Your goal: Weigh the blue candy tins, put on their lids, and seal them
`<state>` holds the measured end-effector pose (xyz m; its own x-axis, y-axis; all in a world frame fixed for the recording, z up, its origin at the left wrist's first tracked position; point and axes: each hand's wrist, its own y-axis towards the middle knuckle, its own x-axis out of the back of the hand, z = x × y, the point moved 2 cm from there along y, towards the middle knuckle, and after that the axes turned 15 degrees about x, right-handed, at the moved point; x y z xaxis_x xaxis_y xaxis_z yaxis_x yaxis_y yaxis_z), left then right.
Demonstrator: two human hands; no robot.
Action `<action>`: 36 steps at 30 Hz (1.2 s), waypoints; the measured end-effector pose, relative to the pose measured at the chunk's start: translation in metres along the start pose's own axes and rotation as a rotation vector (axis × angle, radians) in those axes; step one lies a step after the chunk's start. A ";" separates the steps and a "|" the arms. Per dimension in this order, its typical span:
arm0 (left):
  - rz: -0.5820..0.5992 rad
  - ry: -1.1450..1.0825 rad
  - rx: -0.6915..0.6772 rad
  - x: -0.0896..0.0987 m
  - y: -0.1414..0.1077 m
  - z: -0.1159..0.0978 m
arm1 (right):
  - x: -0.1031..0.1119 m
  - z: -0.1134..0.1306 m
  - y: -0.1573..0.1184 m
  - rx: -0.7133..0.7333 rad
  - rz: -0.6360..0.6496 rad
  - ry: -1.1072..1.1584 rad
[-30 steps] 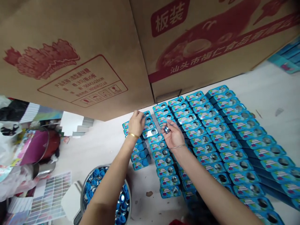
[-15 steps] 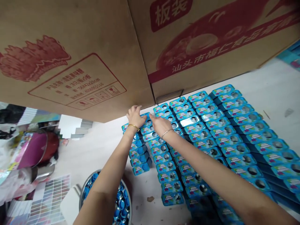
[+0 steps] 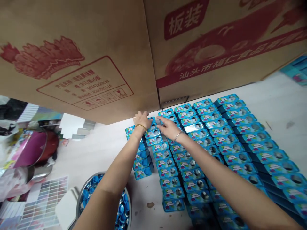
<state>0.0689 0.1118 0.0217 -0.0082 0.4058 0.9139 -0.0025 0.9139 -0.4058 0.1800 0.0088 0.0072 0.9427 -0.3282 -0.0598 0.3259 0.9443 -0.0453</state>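
Small blue printed boxes with round openings stand in columns on the pale surface. My left hand (image 3: 141, 121), a gold bangle at its wrist, is at the far end of the left columns. Its fingers stretch toward the carton and its thumb side touches the far blue box (image 3: 151, 120). Just right of that box is my right hand (image 3: 169, 128), wearing a thin bracelet. The thumb and fingers of this hand are apart, with nothing seen between them. Its fingers partly cover neighbouring blue boxes (image 3: 169, 112).
Large brown cartons (image 3: 134, 64) form a wall behind the boxes. At the lower left, a round metal basin (image 3: 80, 195) holds many small blue-and-silver pieces. Printed sheets (image 3: 44, 201), a white block (image 3: 68, 206) and a magenta-and-red container (image 3: 38, 148) lie left.
My right hand has drawn back slightly to the right, its fingers coming away from the far box. My left hand stays beside that box. The camera view has shifted a little.
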 end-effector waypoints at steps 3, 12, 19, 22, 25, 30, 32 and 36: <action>0.024 0.030 0.010 0.002 -0.002 -0.003 | -0.001 0.007 -0.013 0.040 0.154 -0.241; 0.174 -0.430 -0.524 0.019 -0.057 0.003 | 0.006 0.018 -0.045 -0.079 0.231 0.011; 0.252 -0.547 -0.522 0.003 -0.079 0.023 | -0.001 0.013 -0.062 0.034 0.209 -0.263; -0.018 -0.368 -0.520 0.001 -0.063 0.028 | 0.003 0.019 -0.059 0.058 0.226 -0.586; -0.074 -0.117 -0.603 -0.007 -0.054 0.029 | 0.003 0.026 -0.052 0.061 0.383 -0.947; -0.133 -0.114 -0.549 -0.013 -0.053 0.033 | -0.010 0.027 -0.040 0.042 0.624 -1.212; -0.192 -0.159 -0.427 -0.010 -0.050 0.033 | -0.015 0.026 -0.036 0.030 0.667 -1.248; -0.173 -0.071 -0.158 -0.008 -0.036 0.024 | -0.022 0.027 -0.028 -0.012 0.733 -1.254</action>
<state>0.0454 0.0750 0.0286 -0.0912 0.2469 0.9648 0.1461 0.9616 -0.2322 0.1524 -0.0099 0.0363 0.3377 0.4602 0.8211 -0.2417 0.8855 -0.3969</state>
